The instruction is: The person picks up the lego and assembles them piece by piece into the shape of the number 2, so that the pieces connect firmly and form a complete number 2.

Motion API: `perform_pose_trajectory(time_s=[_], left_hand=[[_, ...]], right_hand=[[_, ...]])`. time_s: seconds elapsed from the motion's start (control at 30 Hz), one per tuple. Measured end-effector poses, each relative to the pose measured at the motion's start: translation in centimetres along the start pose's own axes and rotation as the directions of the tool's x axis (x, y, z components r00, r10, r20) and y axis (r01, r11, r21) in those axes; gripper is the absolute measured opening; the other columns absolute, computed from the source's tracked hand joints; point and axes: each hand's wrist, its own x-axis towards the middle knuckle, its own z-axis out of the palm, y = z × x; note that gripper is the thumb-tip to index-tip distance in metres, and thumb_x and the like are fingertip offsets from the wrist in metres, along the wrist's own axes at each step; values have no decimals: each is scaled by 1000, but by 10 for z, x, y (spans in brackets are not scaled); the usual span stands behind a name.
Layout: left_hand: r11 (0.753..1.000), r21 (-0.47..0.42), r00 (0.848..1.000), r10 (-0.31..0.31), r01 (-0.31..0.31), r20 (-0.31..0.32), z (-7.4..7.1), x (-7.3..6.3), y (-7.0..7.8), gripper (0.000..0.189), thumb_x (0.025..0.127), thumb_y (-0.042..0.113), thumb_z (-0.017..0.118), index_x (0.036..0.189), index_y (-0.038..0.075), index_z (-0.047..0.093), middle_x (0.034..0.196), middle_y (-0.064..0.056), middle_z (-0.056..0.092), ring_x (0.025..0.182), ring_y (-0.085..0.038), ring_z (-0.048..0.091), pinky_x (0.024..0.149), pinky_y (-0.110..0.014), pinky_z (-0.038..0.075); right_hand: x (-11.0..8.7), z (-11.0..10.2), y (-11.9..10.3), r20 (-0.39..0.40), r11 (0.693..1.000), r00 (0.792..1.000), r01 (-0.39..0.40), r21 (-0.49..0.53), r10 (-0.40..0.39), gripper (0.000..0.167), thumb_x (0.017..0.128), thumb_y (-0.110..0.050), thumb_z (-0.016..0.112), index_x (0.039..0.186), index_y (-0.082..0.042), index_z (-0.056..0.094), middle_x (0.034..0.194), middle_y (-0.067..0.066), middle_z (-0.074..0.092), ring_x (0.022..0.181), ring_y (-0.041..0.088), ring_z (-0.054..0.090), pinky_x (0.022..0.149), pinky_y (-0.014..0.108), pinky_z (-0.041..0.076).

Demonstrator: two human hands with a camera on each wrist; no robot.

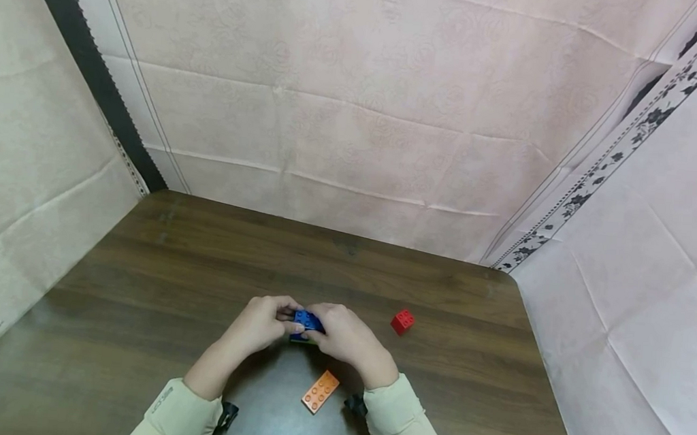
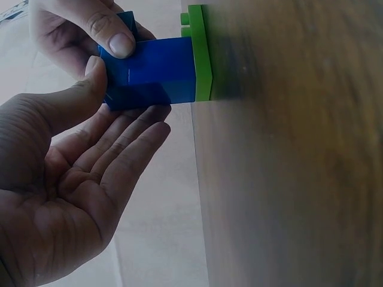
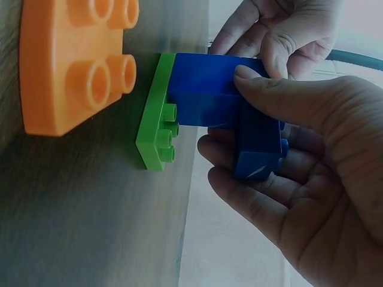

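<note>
On the wooden table stands a small stack: a flat green brick at the bottom, a blue brick on it, and an upper blue brick on top. The upper brick juts out sideways past the lower one, over exposed green studs. My right hand pinches the upper blue brick between thumb and fingers. From the other side, my left hand holds the blue bricks, its thumb near the top and its fingers along the side. In the head view, the hands hide much of the stack.
A flat orange brick lies on the table between the forearms, nearer the body. To the right of the right hand sits a red brick. Pale cloth hangs behind the table and at both sides.
</note>
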Motion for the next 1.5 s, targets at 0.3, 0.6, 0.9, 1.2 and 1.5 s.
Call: perform_pose_trajectory(time_s=[0.3, 0.6, 0.9, 1.2, 1.5], left_hand=[[1000, 5, 1000, -3, 3, 1, 1, 1, 0, 18, 86, 15, 81, 103, 14, 75, 96, 0, 73, 88, -14, 69, 77, -35, 57], [999, 25, 1000, -22, 22, -3, 0, 1, 2, 18, 86, 15, 81, 103, 14, 75, 95, 0, 72, 89, -14, 68, 78, -36, 57], [999, 36, 999, -38, 38, -3, 1, 1, 3, 20, 86, 16, 82, 104, 15, 75, 96, 0, 72, 90, -14, 67, 81, -38, 56], [998, 45, 999, -50, 50, -9, 1, 1, 2, 21, 85, 15, 82, 104, 15, 75, 96, 1, 72, 91, -14, 67, 83, -40, 56], [997, 43, 998, -62, 62, -1, 2, 1, 3, 21, 85, 16, 82, 106, 17, 75, 98, 1, 72, 92, -14, 66, 83, -40, 55]], right_hand=[[-2, -5, 1, 3, 1000, 1000, -10, 10, 10, 36, 97, -27, 70, 128, -11, 65, 115, -1, 69, 96, 6, 62, 88, 30, 54], [-11, -12, 10, -18, 999, 1000, -17, 35, 18, 37, 95, -27, 73, 127, -9, 66, 115, 0, 70, 90, 6, 62, 82, 25, 54], [-28, -18, 22, -37, 996, 997, -72, 61, 74, 38, 94, -27, 74, 127, -9, 67, 115, 4, 71, 102, 17, 68, 88, 34, 56], [-46, -26, 38, -72, 990, 988, -134, 32, 136, 43, 95, -30, 72, 130, -6, 65, 119, 7, 71, 106, 17, 67, 90, 38, 55], [-66, -42, 65, -191, 977, 958, -208, 51, 214, 42, 94, -26, 73, 130, -5, 64, 127, 12, 67, 113, 25, 65, 93, 44, 53]])
